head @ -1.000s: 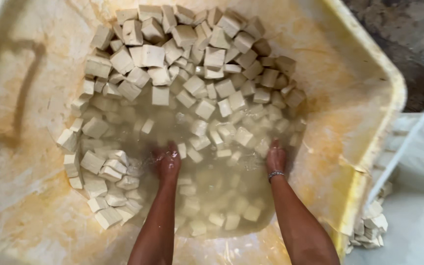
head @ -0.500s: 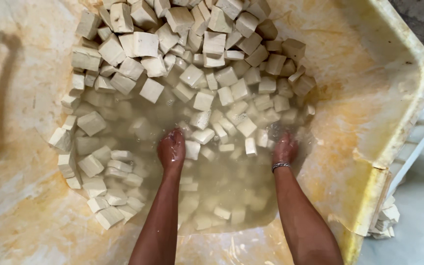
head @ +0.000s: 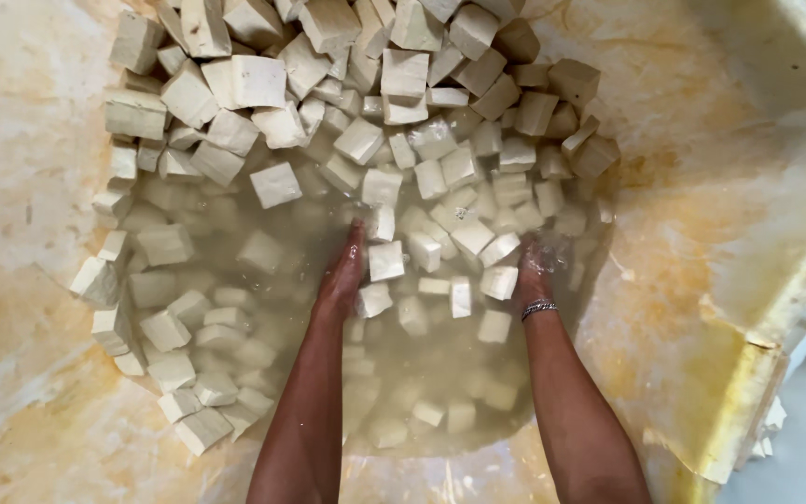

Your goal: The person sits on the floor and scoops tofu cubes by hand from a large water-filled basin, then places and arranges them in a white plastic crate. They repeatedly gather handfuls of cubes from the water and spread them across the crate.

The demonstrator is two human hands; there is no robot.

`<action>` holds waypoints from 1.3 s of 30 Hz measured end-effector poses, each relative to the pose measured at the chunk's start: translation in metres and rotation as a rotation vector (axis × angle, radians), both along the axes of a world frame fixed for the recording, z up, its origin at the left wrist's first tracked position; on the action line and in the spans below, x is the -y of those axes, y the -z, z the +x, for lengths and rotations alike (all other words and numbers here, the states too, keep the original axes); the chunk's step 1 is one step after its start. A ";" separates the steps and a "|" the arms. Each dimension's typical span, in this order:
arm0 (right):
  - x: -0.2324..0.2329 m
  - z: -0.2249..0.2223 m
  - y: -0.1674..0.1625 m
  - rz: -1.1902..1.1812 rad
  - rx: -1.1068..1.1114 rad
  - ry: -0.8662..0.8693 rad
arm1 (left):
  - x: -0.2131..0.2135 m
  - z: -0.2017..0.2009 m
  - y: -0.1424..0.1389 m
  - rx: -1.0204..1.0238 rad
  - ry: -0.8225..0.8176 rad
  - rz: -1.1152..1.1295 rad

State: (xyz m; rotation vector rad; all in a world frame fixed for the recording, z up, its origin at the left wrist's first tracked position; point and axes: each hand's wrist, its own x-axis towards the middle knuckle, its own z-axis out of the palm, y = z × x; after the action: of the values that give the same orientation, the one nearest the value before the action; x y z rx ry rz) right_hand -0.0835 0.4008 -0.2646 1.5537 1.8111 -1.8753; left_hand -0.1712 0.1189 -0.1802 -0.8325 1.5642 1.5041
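Large yellow-stained tub (head: 701,187) of cloudy water (head: 440,373), pale tofu cubes (head: 375,84) heaped at the far side and floating loose, left hand (head: 342,275) flat and open among floaters, right hand (head: 534,271) wrist-deep, its grip blurred by water, impossible to tell, bracelet (head: 538,308) on right wrist

Both bare forearms are reaching forward and down, roughly parallel. The left hand (head: 345,271) is extending flat, fingers together; the right hand (head: 534,266) (bracelet at the wrist) is lying blurred, wet.

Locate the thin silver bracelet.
Head view, right of centre: the thin silver bracelet circles the right wrist, behind the right hand dipped in cloudy water among pale cubes.
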 end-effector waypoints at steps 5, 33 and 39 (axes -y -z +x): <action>0.000 -0.003 0.004 -0.412 -0.098 0.154 | -0.005 -0.004 0.000 0.111 -0.163 0.157; 0.011 0.015 0.050 -0.501 -0.355 0.161 | -0.026 0.029 0.065 0.215 -0.313 0.419; 0.012 0.016 0.047 -0.515 -0.374 0.178 | -0.033 0.024 0.059 0.145 -0.324 0.381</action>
State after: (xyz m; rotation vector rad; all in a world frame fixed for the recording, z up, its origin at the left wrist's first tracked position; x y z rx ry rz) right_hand -0.0678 0.3886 -0.3116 1.2710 1.1594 -2.5891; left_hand -0.1474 0.1515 -0.2396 -0.9736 1.0238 1.8518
